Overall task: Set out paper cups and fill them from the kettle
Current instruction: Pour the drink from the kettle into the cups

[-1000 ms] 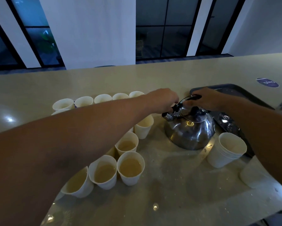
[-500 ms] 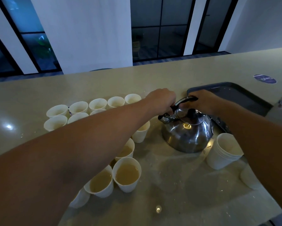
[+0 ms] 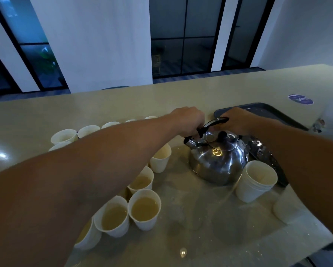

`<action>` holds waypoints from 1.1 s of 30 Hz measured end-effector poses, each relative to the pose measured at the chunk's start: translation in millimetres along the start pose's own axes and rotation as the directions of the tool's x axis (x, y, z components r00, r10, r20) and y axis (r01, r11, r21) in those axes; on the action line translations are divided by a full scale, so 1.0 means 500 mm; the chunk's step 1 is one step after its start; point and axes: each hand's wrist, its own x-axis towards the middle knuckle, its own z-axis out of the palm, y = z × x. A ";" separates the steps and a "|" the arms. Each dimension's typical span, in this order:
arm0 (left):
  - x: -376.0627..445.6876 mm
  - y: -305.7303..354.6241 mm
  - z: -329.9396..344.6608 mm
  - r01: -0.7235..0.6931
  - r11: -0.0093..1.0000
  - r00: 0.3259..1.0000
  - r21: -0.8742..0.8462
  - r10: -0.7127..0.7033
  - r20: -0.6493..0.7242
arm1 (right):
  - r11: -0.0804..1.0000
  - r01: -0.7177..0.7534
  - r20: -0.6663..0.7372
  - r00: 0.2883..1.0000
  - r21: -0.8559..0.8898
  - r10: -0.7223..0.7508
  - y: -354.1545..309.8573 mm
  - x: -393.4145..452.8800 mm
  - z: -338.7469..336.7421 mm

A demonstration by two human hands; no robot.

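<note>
— Right of centre on the beige counter (image 3: 238, 85), what stands there?

— A steel kettle (image 3: 218, 162), upright on a wet patch, its spout (image 3: 189, 143) pointing left and its black handle (image 3: 213, 124) arching over the lid (image 3: 220, 140).

— And the hands?

— The left hand (image 3: 188, 120) comes in from the lower left, fingers curled down at the handle's front end just above the spout; it seems to grip there, though the fingertips are hidden. The right hand (image 3: 236, 120) lies behind the handle's far end, and whether it holds anything I cannot tell.

— Where are the cups?

— Filled paper cups (image 3: 144, 209) cluster at lower centre-left, holding pale yellowish liquid. A row of empty cups (image 3: 63, 135) runs along the middle left, partly behind the forearm. A stack of empty cups (image 3: 256, 184) stands just beside the kettle at its lower right.

— Anything else?

— A dark tray (image 3: 265, 110) at the right, behind the kettle, and a round purple sticker (image 3: 300, 99) on the counter beyond it.
</note>
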 end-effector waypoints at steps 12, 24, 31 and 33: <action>-0.010 -0.102 -0.161 -0.019 0.981 0.998 -0.195 0.006 -0.065 | 0.966 0.195 -0.190 0.968 0.172 -0.162 -0.101 0.012 -0.159; -0.042 -0.222 -0.114 0.154 0.946 0.974 -0.285 -0.194 -0.119 | 0.943 0.296 -0.216 0.941 0.151 -0.261 -0.199 0.119 -0.113; -0.027 -0.259 -0.068 0.189 0.973 0.962 -0.135 -0.210 -0.172 | 0.949 0.309 -0.167 0.940 0.060 -0.296 -0.231 0.166 -0.095; -0.023 -0.263 -0.060 0.208 0.972 0.962 -0.107 -0.224 -0.158 | 0.954 0.300 -0.157 0.943 0.027 -0.292 -0.239 0.175 -0.090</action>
